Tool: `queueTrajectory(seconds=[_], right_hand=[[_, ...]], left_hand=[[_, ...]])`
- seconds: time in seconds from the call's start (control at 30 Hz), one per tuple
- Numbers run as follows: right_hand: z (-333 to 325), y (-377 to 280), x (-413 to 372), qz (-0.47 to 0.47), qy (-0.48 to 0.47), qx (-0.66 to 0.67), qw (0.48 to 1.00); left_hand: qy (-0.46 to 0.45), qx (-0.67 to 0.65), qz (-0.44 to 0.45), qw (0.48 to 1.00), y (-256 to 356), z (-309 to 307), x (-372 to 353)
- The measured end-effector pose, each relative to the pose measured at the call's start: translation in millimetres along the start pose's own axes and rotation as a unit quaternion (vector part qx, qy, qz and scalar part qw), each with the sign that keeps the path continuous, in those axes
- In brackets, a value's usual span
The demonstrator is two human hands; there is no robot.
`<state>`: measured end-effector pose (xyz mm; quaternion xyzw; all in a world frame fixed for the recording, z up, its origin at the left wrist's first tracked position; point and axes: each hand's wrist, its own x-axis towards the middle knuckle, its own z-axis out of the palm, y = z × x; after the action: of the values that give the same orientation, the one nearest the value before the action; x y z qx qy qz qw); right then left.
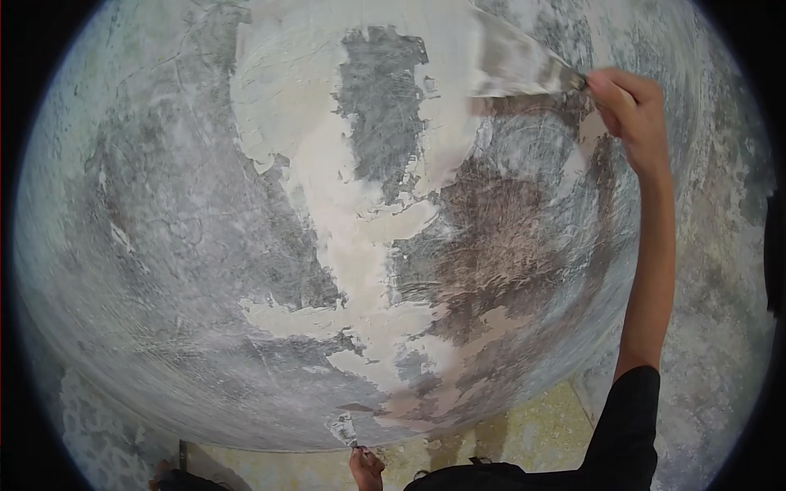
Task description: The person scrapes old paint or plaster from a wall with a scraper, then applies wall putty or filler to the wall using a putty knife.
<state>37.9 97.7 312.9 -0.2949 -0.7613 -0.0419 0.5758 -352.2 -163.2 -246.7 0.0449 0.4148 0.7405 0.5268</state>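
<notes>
My right hand (626, 110), reaching up at the upper right, is closed around the handle of a wide putty knife (520, 57). Its broad blade lies against the grey wall (196, 221), at the right side of a pale patch of wet putty (286, 90). Low in the view, my left hand (366, 469) grips a smaller putty knife (344, 429), whose blade carries whitish putty. That blade is held up in front of the bottom of the wall. The pale putty runs down the middle of the wall in uneven patches, with bare grey between them.
A yellowish, stained floor (540, 425) shows beneath the wall. At the lower left lies a dark object (192, 481) that I cannot make out. My black sleeve (630, 417) and clothing fill part of the bottom edge.
</notes>
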Motion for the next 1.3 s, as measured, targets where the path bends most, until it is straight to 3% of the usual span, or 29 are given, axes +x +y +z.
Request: queueTrajectory(seconds=[0.1, 0.27, 0.33, 0.4, 0.47, 0.5, 0.53, 0.57, 0.6, 0.63, 0.67, 0.7, 0.73, 0.77, 0.8, 0.83, 0.9, 1.07, 1.17, 1.3], right_hand=[[42.7, -22.3, 15.1, -0.118, -0.017, -0.042, 0.992], [8.0, 29.2, -8.9, -0.086, 0.067, -0.138, 0.984], [-16.2, 62.3, -43.7, -0.023, 0.126, -0.131, 0.983], [-51.0, 114.7, -102.1, 0.162, 0.181, -0.090, 0.966], [-49.1, 165.5, -180.6, 0.242, 0.340, 0.201, 0.886], [-39.6, 170.6, -227.9, 0.257, 0.362, 0.324, 0.836], [-32.7, 183.2, -282.4, 0.315, 0.396, 0.367, 0.781], [-51.8, 250.8, -383.8, 0.309, 0.324, 0.387, 0.806], [-15.3, 195.5, -401.0, 0.445, 0.448, 0.305, 0.713], [-2.0, 206.3, -466.9, 0.496, 0.501, 0.286, 0.649], [6.7, 206.6, -552.8, 0.549, 0.449, 0.276, 0.648], [22.2, 199.2, -626.9, 0.600, 0.462, 0.260, 0.599], [33.5, 194.6, -706.0, 0.684, 0.465, 0.238, 0.510], [52.4, 160.5, -751.0, 0.723, 0.448, 0.200, 0.486], [62.8, 137.3, -795.4, 0.773, 0.435, 0.196, 0.418], [74.0, 123.1, -855.9, 0.803, 0.406, 0.165, 0.403], [99.8, 74.6, -828.7, 0.862, 0.330, 0.045, 0.381], [110.1, 62.5, -751.6, 0.773, -0.026, 0.194, 0.603], [112.4, 82.8, -671.5, 0.707, -0.198, 0.196, 0.650], [122.1, 105.4, -583.5, 0.491, -0.269, 0.283, 0.779]], left_hand=[[0.009, 0.008, -0.010, 1.000, 4.5, -7.5, -0.8], [-0.021, 0.028, -0.011, 0.999, -2.6, -19.0, 5.2], [-0.012, 0.012, 0.002, 1.000, 2.1, -17.9, -2.2], [0.003, -0.005, 0.015, 1.000, -0.8, -21.3, -4.1], [0.024, -0.018, 0.019, 0.999, -3.0, -23.3, -7.8], [0.050, -0.036, 0.011, 0.998, -6.1, -25.9, -8.3], [0.078, -0.053, 0.006, 0.996, -8.0, -29.3, -10.2], [0.055, -0.050, 0.002, 0.997, -7.3, -31.5, -13.0], [0.031, -0.046, 0.000, 0.998, -6.6, -32.4, -16.8], [0.030, -0.037, -0.001, 0.999, -5.7, -31.0, -19.7], [0.027, -0.027, -0.001, 0.999, -5.5, -28.8, -22.1], [0.024, -0.017, -0.001, 1.000, -6.6, -26.3, -25.5], [0.033, -0.014, -0.012, 0.999, -7.3, -22.6, -27.4], [0.041, -0.010, -0.022, 0.999, -7.1, -18.8, -29.3], [0.049, -0.005, -0.032, 0.998, -6.0, -16.0, -32.0], [0.054, 0.002, -0.040, 0.998, -6.1, -12.7, -33.3], [0.062, 0.012, -0.053, 0.997, -11.2, -5.7, -36.9], [0.059, 0.086, -0.091, 0.990, -29.8, 14.4, -44.0], [0.061, 0.101, -0.121, 0.986, -46.0, 26.1, -45.8], [0.085, 0.089, -0.076, 0.990, -68.8, 31.7, -44.3]])
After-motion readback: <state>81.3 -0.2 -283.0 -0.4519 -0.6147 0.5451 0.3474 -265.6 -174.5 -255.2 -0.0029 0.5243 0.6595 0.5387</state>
